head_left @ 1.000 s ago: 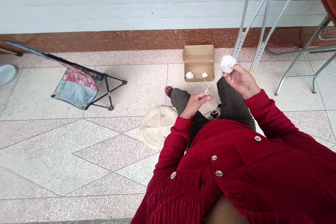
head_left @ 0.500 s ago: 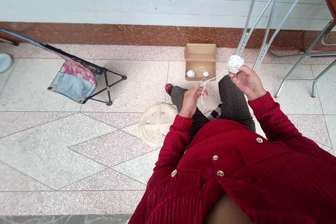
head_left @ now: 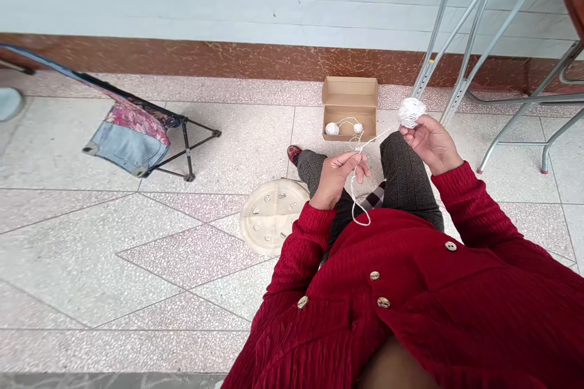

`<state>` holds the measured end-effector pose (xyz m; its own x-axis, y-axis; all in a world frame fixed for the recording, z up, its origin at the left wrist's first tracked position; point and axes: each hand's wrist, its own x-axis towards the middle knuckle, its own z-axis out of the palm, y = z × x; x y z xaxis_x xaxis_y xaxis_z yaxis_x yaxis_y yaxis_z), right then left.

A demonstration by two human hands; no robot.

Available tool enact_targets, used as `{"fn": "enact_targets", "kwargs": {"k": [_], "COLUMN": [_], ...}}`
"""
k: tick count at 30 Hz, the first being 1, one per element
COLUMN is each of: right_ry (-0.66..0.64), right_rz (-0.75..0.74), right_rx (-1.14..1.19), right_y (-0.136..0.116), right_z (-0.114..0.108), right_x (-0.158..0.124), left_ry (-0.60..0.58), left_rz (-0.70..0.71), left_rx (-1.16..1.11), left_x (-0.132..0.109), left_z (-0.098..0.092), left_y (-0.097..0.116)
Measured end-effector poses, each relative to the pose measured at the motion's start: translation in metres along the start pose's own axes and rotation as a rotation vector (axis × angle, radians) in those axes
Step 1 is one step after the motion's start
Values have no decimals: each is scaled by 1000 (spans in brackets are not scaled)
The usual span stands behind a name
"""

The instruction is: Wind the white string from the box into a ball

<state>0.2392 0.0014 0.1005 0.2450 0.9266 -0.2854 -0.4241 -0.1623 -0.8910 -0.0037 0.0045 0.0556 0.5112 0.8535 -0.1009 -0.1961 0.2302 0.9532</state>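
Observation:
My right hand point(head_left: 431, 143) is closed on a ball of white yarn point(head_left: 411, 112), held up by the fingertips. Between my hands a strand runs from that ball to my left hand point(head_left: 340, 177), which pinches the white yarn point(head_left: 360, 213); a loop of it dangles below my fingers. Past my hands, an open cardboard box point(head_left: 349, 92) sits on the floor. Inside it lie a larger white yarn ball point(head_left: 332, 129) and a smaller white yarn ball point(head_left: 358, 127), with a strand arching between them. Yarn also runs from the box towards my left fingers.
A round cream stool top point(head_left: 269, 219) is left of my legs. Farther left stands a folding fabric chair point(head_left: 130, 143). Metal crutches point(head_left: 456, 88) lean at the wall on the right, beside metal chair legs point(head_left: 515, 127). A tiled wall point(head_left: 205, 0) runs behind the box.
My left fingers have closed more tightly on the yarn, and a longer loop hangs below them. The right hand with its ball has hardly moved.

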Motion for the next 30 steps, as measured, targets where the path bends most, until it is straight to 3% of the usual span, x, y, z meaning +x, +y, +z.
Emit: {"fn": "enact_targets", "kwargs": {"k": [3,6,9,14,18,22,27,30], "right_ry": [70,102,40,-39,127,271,158,74], "right_rz": [15,25,29,49,74,147,99,88], "right_rx": [37,19,-33,-42,74,189,229,212], "right_y": [6,14,20,26,30,32,15,6], "right_z": [-4,0,14,33,21,7,12,17], "right_x": [5,6,-1,-7,3,12,7,2], "left_ry": [11,97,152,120,240,221,280,280], "left_rz": [54,97,103,87,162,154,68,81], "left_rx": [18,56,110,197,72,-58,-58,123], "left_x": [-2,-2,1,6,6,3,5,5], "left_z": [1,3,6,10,1,-6,-11,-18], "left_y": [4,7,6,2,2,-3,-24,-33]}}
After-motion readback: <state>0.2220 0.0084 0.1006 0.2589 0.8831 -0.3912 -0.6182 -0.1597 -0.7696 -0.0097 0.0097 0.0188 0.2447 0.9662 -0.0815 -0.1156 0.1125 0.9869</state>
